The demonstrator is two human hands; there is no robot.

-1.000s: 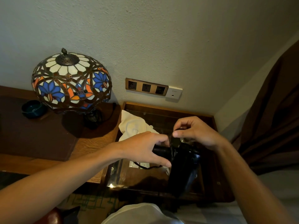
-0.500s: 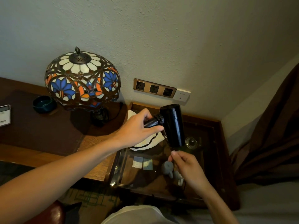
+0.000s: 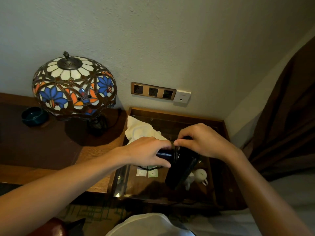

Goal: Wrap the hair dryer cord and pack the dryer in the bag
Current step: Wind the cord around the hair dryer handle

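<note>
A black hair dryer (image 3: 180,169) hangs over the glass-topped side table (image 3: 219,167), barrel pointing down toward me. My left hand (image 3: 146,153) grips its handle from the left. My right hand (image 3: 202,142) pinches the black cord (image 3: 176,147) right above the joint of handle and barrel. A thin loop of cord (image 3: 144,167) sags under my left hand. The cream cloth bag (image 3: 141,130) lies crumpled on the table's far left corner, behind my left hand.
A stained-glass lamp (image 3: 75,87) and a dark green bowl (image 3: 34,115) stand on the wooden desk (image 3: 51,150) to the left. Wall sockets (image 3: 153,91) sit above the table. White cups (image 3: 200,175) and small packets (image 3: 147,172) lie under the glass. A brown curtain (image 3: 286,125) hangs right.
The dryer has come down from its raised, upright position to a low one over the table. My right hand moved from below the barrel up to the handle joint, holding the cord.
</note>
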